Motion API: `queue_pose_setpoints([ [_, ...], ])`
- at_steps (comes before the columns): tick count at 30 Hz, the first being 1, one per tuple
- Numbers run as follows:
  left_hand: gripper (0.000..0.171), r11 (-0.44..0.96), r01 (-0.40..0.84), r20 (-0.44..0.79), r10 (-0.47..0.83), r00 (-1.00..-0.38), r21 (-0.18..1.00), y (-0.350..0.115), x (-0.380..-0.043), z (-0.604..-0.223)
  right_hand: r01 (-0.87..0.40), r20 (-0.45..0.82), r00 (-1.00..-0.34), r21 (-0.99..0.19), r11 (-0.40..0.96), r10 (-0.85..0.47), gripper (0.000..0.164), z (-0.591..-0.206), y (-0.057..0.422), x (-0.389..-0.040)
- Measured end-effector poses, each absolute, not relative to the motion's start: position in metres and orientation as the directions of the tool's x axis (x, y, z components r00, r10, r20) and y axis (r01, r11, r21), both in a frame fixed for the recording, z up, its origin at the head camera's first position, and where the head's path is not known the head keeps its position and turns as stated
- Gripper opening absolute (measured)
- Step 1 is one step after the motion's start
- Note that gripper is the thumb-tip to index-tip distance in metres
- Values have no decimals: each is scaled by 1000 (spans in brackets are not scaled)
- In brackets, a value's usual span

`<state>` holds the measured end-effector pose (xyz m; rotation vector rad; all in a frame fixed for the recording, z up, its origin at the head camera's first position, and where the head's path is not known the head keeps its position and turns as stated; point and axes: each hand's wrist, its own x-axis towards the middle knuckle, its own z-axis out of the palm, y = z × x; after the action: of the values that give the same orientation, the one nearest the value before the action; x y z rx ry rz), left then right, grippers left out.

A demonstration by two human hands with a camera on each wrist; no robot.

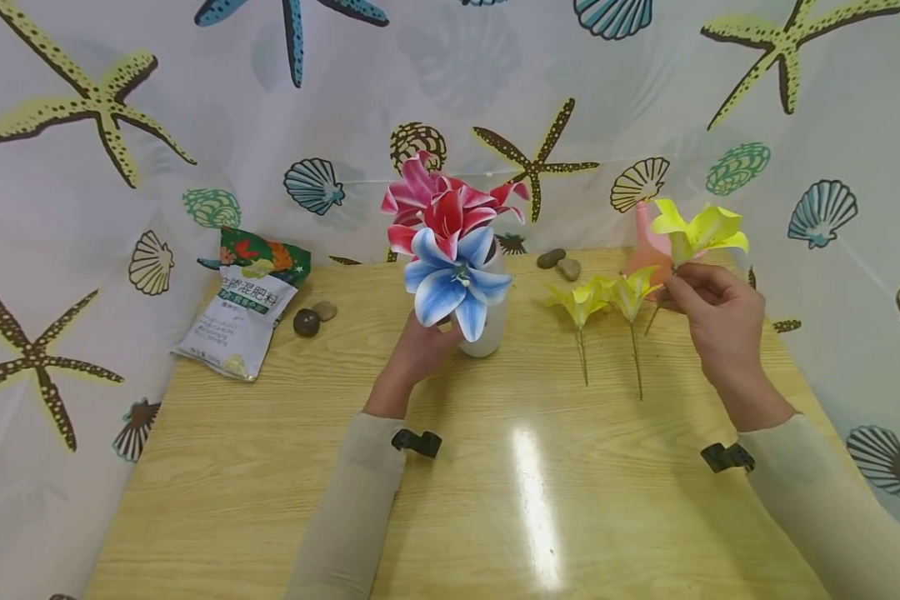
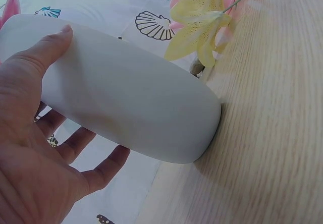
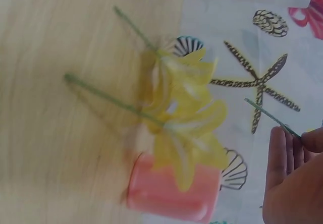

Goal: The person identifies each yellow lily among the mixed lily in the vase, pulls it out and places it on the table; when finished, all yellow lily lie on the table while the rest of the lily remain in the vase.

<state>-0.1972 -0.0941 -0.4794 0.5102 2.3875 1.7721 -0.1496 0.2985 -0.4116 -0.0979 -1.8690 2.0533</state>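
Observation:
My left hand (image 1: 423,348) grips a white vase (image 2: 126,98), thumb on one side and fingertips along the other. The vase's base meets the table. Artificial lilies stand in it: a blue one (image 1: 461,279) in front, a red one (image 1: 447,218) and a pink one (image 1: 412,192) behind, partly covering the vase in the head view. To the right, my right hand (image 1: 723,308) pinches the thin green stem (image 3: 270,115) of a yellow lily (image 1: 697,232), raised above the table. Two more yellow lilies (image 3: 184,77) lie nearby, stems toward me.
Behind the yellow lilies stands a pink container (image 3: 171,193). At the left lies a white and green fertiliser bag (image 1: 243,304), beside a dark round stone (image 1: 307,322). Small stones (image 1: 568,268) sit near the table's back edge. A patterned curtain (image 1: 450,75) hangs around the table (image 1: 255,483).

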Motion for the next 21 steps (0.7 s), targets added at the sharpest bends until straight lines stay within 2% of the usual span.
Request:
queue_pose_setpoints([
  [5, 69, 256, 192, 99, 337, -936, 947, -95, -198, -482, -111, 119, -958, -993, 43, 262, 9, -423, 320, -143],
  [8, 70, 263, 183, 89, 333, -939, 947, -95, -198, -483, -27, 67, -970, -985, 169, 235, 9, -430, 332, -139],
  [14, 72, 277, 158, 66, 317, -946, 948, -96, -197, -482, 82, 6, -981, -891, 446, 191, 34, -445, 348, -133],
  [21, 70, 281, 180, 84, 322, -943, 943, -95, -197, -481, 122, -23, -982, -830, 544, 186, 40, -460, 357, -128],
])
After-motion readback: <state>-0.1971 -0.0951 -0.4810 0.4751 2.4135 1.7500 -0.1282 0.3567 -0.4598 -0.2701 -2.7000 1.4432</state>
